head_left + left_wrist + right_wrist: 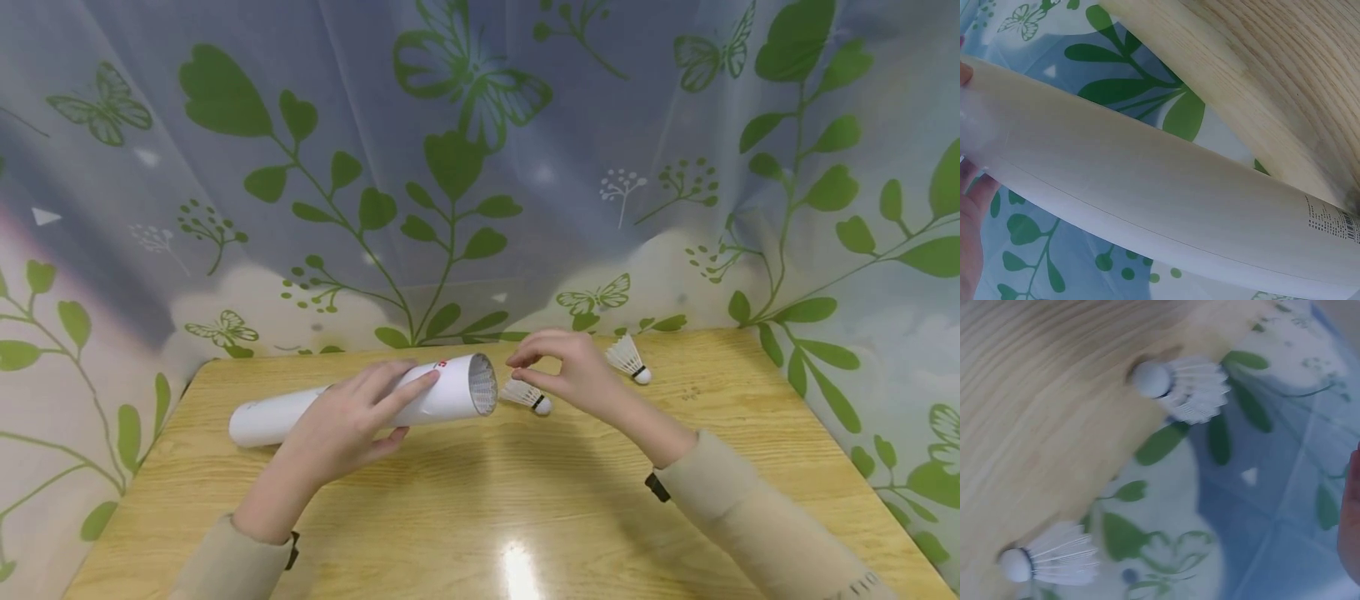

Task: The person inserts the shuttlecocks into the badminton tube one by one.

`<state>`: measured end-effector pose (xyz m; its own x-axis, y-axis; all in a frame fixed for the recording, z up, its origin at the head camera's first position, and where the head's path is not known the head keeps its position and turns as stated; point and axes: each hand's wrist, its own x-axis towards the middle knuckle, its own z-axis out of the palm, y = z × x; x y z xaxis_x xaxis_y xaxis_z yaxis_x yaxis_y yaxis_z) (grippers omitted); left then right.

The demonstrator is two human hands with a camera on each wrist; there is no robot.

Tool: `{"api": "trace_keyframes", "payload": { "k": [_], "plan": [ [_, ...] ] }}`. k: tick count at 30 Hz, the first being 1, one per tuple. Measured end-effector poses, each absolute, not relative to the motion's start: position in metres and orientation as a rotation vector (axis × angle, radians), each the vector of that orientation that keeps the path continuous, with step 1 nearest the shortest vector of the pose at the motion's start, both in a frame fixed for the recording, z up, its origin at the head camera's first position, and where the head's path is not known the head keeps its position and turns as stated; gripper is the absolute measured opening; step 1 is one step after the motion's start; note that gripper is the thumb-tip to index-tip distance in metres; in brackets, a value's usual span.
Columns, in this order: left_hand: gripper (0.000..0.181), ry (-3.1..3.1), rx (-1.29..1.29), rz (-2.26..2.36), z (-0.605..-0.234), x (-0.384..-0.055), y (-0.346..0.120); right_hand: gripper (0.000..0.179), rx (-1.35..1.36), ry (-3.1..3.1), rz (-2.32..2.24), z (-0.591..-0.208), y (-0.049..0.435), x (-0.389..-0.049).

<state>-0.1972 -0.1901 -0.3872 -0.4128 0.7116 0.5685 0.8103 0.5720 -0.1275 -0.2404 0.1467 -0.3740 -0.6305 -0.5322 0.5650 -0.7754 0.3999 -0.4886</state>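
My left hand (341,421) grips a long white shuttlecock tube (442,392), fingers over its top and thumb below. The tube's mouth faces right, uncapped, showing a silvery lining. In the left wrist view, the tube (1147,175) crosses the frame with small print near its lower right end. My right hand (573,371) hovers just right of the mouth, thumb and fingers loosely bent with a small gap and nothing seen between them. Beneath its fingertips lies a white feather shuttlecock (532,400); another shuttlecock (628,360) lies farther right. Only a hand edge (1350,519) shows in the right wrist view.
A light wood table (450,517) carries everything. Behind it hangs a blue and white curtain (360,175) printed with green leaves and butterflies, reaching the table's back edge. Dark straps show at both sleeve cuffs.
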Motion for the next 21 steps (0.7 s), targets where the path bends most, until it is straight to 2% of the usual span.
{"api": "trace_keyframes", "payload": {
  "k": [11, 21],
  "plan": [
    [0.091, -2.224, -1.224, -0.226, -0.386, -0.198, -0.19, 0.025, 0.917, -2.706, 1.163, -0.406, 0.17, -0.28],
    [0.091, -2.234, -1.216, -0.228, -0.387, -0.198, -0.191, 0.033, 0.914, -2.847, 1.169, -0.422, 0.173, -0.303]
  ]
}}
